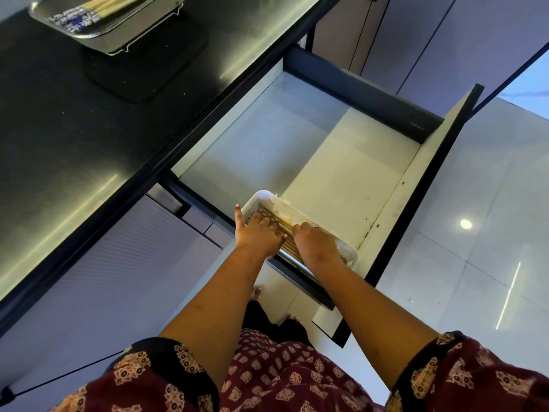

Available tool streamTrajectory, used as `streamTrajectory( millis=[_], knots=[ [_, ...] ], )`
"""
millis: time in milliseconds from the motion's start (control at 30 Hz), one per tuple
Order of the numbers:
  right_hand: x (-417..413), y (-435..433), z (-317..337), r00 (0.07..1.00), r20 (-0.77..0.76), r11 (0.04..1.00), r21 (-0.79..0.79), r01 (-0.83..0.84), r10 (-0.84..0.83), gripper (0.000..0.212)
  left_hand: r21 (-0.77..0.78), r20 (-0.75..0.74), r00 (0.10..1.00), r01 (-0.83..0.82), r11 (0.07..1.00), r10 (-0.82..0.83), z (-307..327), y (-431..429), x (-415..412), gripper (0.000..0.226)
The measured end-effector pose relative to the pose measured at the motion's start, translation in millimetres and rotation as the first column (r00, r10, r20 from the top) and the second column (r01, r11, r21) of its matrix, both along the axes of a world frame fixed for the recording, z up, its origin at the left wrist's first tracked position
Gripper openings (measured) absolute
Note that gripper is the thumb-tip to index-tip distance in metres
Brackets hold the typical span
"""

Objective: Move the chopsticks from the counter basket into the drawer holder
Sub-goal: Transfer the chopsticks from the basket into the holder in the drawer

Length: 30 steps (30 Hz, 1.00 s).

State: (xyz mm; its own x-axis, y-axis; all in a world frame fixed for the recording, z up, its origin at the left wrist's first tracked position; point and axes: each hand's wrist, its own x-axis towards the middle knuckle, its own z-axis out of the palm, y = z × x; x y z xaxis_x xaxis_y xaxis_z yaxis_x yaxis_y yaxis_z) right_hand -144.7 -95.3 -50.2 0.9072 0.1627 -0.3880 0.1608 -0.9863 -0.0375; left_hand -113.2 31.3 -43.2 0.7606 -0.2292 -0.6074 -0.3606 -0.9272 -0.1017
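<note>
Black counter (89, 144) fills the 9 to 12 o'clock part of the view, its far edge cut off by the frame. Open drawer (312, 150) runs from centre toward 2 o'clock, pale floor mostly bare, dark back wall at 1 o'clock. Metal counter basket (98, 34) sits at 11 o'clock on a dark mat (142, 78), top half cropped by the frame; chopsticks in basket (104, 5) lie inside it, only partly visible, printed ends blurred. White drawer holder (264, 197) sits in the drawer's near corner, just below centre, near end hidden under the hands. Chopsticks in holder (282, 230) lie flat side by side, visible only in the gap between the hands; count cannot be told. Both forearms reach forward from 6 o'clock, patterned sleeves at the bottom edge. Left hand (258, 233) palm down on the sticks, fingers spread flat, thumb sticking up toward 12 o'clock over the holder rim. Right hand (315, 242) palm down, fingers curled onto the sticks, ring on one finger; whether it pinches any stick cannot be told, fingertips hidden.
</note>
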Motion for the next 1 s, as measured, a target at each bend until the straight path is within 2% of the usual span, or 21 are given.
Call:
streamTrajectory(
  millis=[267,500,767,1000],
  knots=[
    [-1.4,-9.2,-5.0,0.989,-0.101,0.993,0.04,0.113,-0.108,0.027,0.049,-0.013,0.996,-0.091,0.995,0.091,-5.5,-4.3,0.1,0.073],
    [-0.7,-3.6,-5.1,0.988,-0.068,0.989,0.049,0.142,-0.138,0.024,-0.048,-0.006,0.998,-0.069,0.996,0.069,-3.1,-5.7,-6.1,0.064],
    [-4.7,-1.4,-6.2,0.973,-0.078,0.976,0.003,0.22,-0.219,0.026,-0.073,-0.024,0.997,-0.068,0.995,0.067,-3.4,-9.5,-10.3,0.063],
    [-2.7,-1.7,0.6,0.982,-0.043,0.983,0.018,0.183,-0.182,0.025,-0.165,0.083,0.992,-0.08,0.983,0.095,7.7,5.7,-16.5,0.057]
  ],
)
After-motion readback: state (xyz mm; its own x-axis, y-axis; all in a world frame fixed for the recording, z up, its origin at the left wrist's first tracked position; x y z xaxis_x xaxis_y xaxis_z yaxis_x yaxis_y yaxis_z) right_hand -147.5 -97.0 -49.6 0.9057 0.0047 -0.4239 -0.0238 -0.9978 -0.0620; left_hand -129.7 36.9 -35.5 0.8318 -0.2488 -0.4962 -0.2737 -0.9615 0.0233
